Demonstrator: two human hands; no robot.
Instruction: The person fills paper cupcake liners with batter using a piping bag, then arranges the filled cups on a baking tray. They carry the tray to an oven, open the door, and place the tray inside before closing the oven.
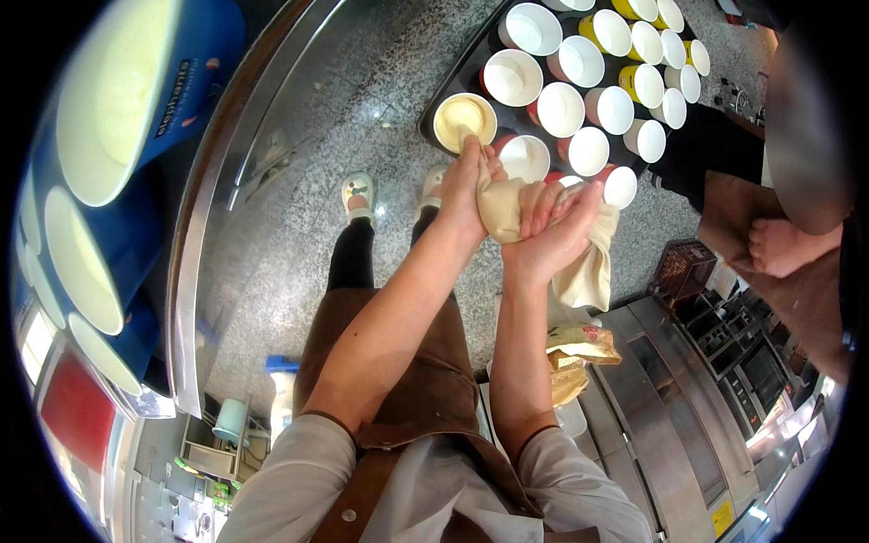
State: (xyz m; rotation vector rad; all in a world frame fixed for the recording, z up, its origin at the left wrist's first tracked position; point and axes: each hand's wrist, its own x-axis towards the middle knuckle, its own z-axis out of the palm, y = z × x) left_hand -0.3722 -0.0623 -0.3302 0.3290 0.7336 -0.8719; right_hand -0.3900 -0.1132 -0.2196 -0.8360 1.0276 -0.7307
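Note:
A cream-coloured cloth piping bag is held in both my hands. My left hand is closed around its lower part, close to the tip. Higher up, my right hand wraps the bag, and its loose top end hangs down beyond my wrist. The tip points into a paper cup at the corner of a dark tray. Pale yellow batter or cream lies inside that cup. Beside it on the tray stand several more white-lined paper cups, some red outside and some yellow; those near my hands look unfilled.
Large blue cups stand at the left behind a curved metal edge. At the right is another person in a brown apron, one hand showing. Steel oven-like equipment and a crumpled yellow bag are at lower right.

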